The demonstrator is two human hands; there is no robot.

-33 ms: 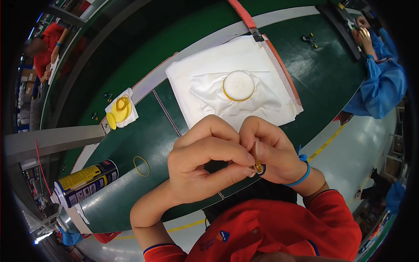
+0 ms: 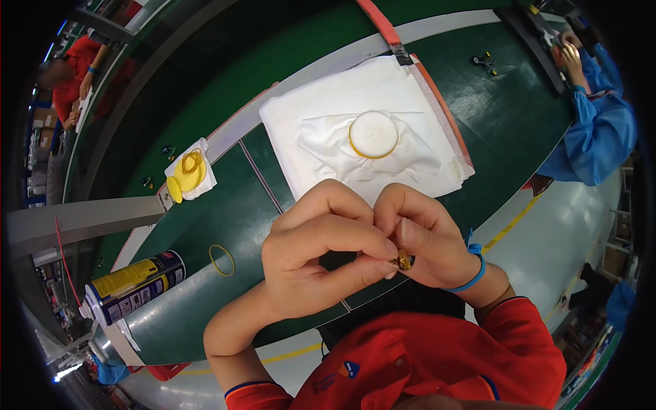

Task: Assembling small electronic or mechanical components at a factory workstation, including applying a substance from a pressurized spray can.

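Note:
Both my hands meet close to my body, over the near edge of the green bench. A small gold-coloured metal part (image 2: 404, 259) is held at their fingertips. My left hand (image 2: 318, 249) pinches its left side between thumb and forefinger. The thumb and curled fingers of my right hand (image 2: 430, 239) close on its other side. Much of the part is hidden by the fingers. Beyond my hands, a round white pad (image 2: 374, 133) edged by a yellow band sits on crumpled white cloth (image 2: 324, 140), on a larger stack of white sheets (image 2: 287, 109).
A blue and yellow spray can (image 2: 137, 283) lies at the left, near a yellow rubber band (image 2: 214, 260). Yellow discs (image 2: 181, 174) rest on white cloth by a grey metal post (image 2: 89, 220). Small dark parts (image 2: 486, 63) lie far right. A blue-sleeved person (image 2: 594, 130) works there.
The gold metal part has turned slightly between my fingertips, and more of its gold side shows. My hands have barely shifted; everything else is still.

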